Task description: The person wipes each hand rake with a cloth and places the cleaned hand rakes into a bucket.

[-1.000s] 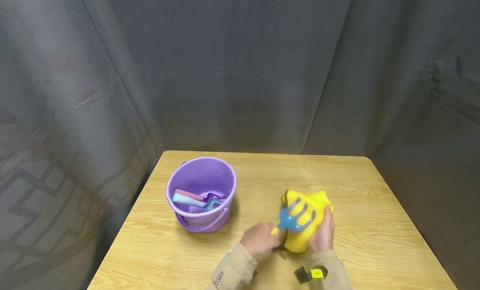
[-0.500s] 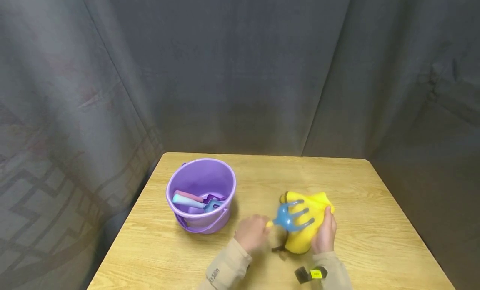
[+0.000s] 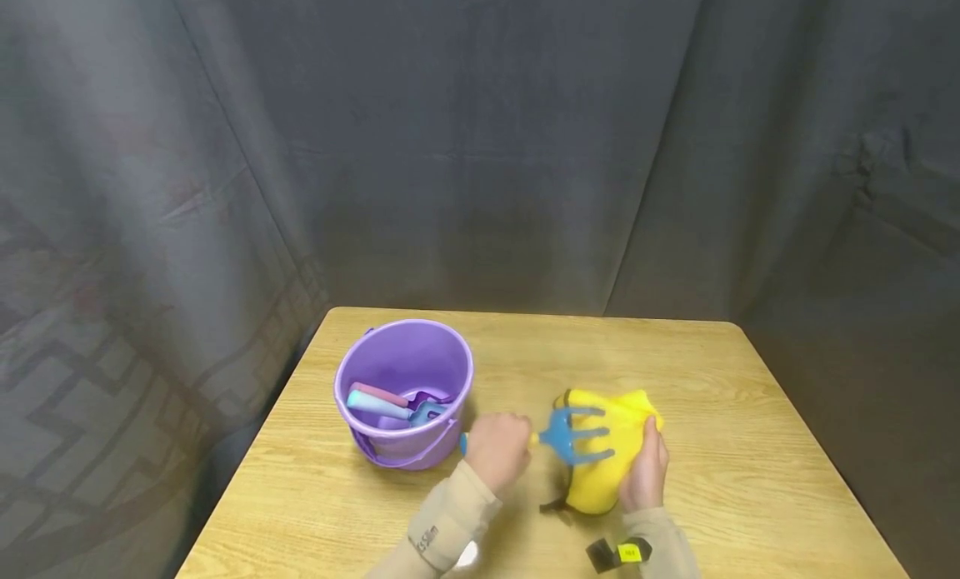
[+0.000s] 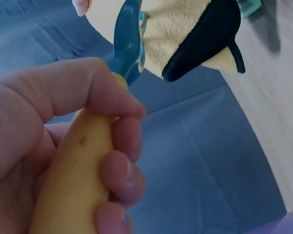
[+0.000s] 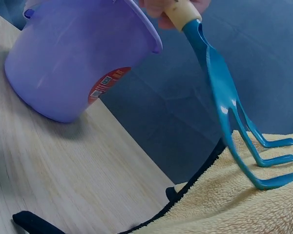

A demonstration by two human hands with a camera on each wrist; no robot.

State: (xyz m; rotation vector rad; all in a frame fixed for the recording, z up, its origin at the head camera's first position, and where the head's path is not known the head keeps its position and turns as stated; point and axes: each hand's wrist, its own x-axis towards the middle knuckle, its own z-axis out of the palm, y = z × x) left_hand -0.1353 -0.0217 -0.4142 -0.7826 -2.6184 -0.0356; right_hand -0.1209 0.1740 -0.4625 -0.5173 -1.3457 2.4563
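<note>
"What do I have around the hands?"

"I see a wood-grain table [image 3: 712, 396] beneath both, and grey curtain [image 3: 480, 146] beyond them and off to either side."

"And the hands?"

"The left hand [image 3: 498, 452] grips a blue rake [image 3: 558, 436], tines pointing towards the right hand [image 3: 647, 471], which holds a yellow cloth [image 3: 626, 433] by its right side. The tines lie over the cloth, between the hands; I can't tell whether they touch it."

"Do my wrist feeds add anything?"

"The left one gives me the fingers [image 4: 123, 175] curled round the rake's yellow handle [image 4: 80, 165], mostly covered from the head. The right one gives me a red label [image 5: 108, 84] on the bucket [image 3: 408, 354]."

"Where's that bucket?"

"Beyond the left hand and to its left: purple, upright. I count two tools inside, one pink-handled [image 3: 380, 393], one light-blue-handled [image 3: 378, 405], both leaning against the wall."
</note>
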